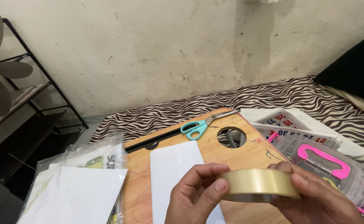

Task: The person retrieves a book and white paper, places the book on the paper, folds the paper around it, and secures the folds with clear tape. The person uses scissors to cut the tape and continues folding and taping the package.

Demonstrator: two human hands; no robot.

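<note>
At the far left a dark metal shelf rack (45, 103) stands by the rough plaster wall, and below it lie crinkled clear plastic bags holding white paper sheets (78, 182). A smooth wooden lap desk (232, 155) with a round cut-out rests on the zebra-striped bedcover (306, 97), bearing a flat white envelope (178, 174) and teal-handled steel scissors (198, 126). Just in front, the left hand (192, 199) pinches the near rim of a glossy yellowish roll of clear adhesive tape (257, 185), thumb on its outer face, while the right hand (315, 199) cups the other side, fingers closed round it. A fingernail run slowly round the slick band would likely find the loose end best. At the right lies a clear plastic box with a pink handle (327, 164).
</note>
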